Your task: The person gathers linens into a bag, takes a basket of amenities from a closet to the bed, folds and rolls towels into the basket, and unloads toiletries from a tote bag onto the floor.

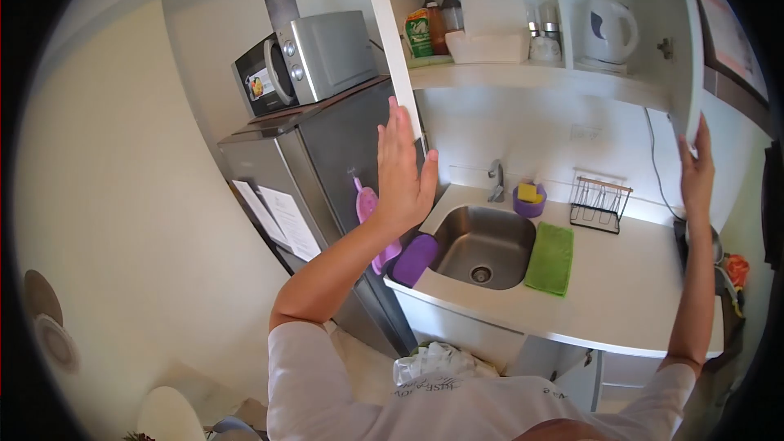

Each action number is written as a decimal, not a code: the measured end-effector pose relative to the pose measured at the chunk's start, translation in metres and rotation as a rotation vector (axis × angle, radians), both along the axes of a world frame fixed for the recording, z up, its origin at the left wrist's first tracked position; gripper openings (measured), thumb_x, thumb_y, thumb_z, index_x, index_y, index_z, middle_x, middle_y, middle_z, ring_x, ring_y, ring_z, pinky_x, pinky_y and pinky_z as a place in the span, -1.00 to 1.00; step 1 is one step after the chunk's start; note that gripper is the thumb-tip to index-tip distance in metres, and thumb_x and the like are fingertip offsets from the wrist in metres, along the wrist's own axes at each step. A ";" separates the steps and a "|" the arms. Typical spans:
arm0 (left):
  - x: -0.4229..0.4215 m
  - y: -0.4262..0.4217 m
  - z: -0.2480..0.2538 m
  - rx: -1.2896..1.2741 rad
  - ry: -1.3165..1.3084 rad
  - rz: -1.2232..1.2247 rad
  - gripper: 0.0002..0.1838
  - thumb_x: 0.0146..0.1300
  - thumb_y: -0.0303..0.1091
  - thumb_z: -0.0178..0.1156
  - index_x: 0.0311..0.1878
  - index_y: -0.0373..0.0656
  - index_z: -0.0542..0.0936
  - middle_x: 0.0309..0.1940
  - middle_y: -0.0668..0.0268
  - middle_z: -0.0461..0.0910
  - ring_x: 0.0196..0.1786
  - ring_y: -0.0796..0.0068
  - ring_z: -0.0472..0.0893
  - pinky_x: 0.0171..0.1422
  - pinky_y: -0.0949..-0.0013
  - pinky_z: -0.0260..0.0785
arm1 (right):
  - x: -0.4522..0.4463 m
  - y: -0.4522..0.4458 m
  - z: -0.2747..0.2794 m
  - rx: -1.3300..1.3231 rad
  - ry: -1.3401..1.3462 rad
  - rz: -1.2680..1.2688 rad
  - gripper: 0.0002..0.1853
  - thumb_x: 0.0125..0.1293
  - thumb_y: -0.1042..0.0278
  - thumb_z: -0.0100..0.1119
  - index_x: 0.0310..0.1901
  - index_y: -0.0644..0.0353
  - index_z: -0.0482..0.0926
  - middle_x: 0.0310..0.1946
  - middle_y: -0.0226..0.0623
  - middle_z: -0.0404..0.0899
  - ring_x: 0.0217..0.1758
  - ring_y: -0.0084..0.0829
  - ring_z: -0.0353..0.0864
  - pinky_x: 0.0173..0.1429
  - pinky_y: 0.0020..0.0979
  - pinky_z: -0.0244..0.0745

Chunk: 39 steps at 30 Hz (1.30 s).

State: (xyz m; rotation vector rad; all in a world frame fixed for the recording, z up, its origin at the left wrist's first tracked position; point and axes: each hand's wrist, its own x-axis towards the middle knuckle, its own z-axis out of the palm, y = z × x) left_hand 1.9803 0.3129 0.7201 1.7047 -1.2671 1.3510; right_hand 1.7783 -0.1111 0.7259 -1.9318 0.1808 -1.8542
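Note:
Two white wall cabinet doors stand swung out. My left hand is raised at the lower end of the left cabinet door, its fingers straight and flat, thumb apart. It looks to touch the door, holding nothing. At the lower corner of the right cabinet door, my right hand has fingers on the outer side and thumb on the inner side. Inside the cabinet are spray bottles, a green pouch, a white bin, glass jars and a white electric kettle.
Below is a counter with a steel sink, faucet, purple sponge holder, green cloth, purple cloth and wire rack. Left stands a fridge topped by a microwave. A lower cabinet door hangs ajar.

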 end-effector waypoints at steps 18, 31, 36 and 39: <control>0.009 -0.194 -0.007 0.066 0.093 0.077 -0.14 0.19 -0.24 0.05 0.44 -0.28 -0.18 0.46 -0.08 -0.24 0.50 -0.10 -0.21 0.43 -0.27 -0.37 | 0.145 0.036 -0.004 -0.418 -0.053 -0.258 -0.16 0.06 0.44 0.26 0.40 0.02 0.09 0.37 0.01 0.09 0.42 0.11 0.03 0.41 0.02 -0.02; -0.025 -0.093 -0.130 0.798 0.662 0.115 -0.09 0.08 -0.06 0.18 0.42 -0.23 -0.01 0.20 -0.08 0.30 0.23 0.00 0.35 0.32 -0.12 0.05 | 0.248 -0.045 -0.048 -0.384 0.055 -0.021 -0.24 0.17 0.21 0.25 0.36 0.21 0.14 0.37 0.03 0.11 0.43 -0.13 0.10 0.41 -0.28 0.07; -0.120 0.079 -0.327 0.926 1.250 0.493 -0.30 0.18 0.06 0.06 0.31 -0.12 0.26 -0.01 0.11 0.53 0.11 0.14 0.49 0.18 -0.03 0.21 | 0.181 0.108 -0.123 -0.099 0.251 0.595 -0.40 0.33 0.29 0.08 0.36 0.16 0.16 0.35 -0.14 0.18 0.43 -0.20 0.11 0.42 -0.16 0.05; -0.227 0.186 -0.413 1.215 1.644 0.855 -0.43 0.12 0.06 0.10 0.11 -0.12 0.47 -0.18 0.16 0.62 -0.08 0.11 0.60 -0.04 -0.03 0.30 | 0.239 0.134 -0.324 0.129 0.623 1.355 -0.50 0.39 0.39 0.00 0.32 0.25 0.19 0.24 -0.11 0.29 0.30 -0.30 0.29 0.31 -0.35 0.26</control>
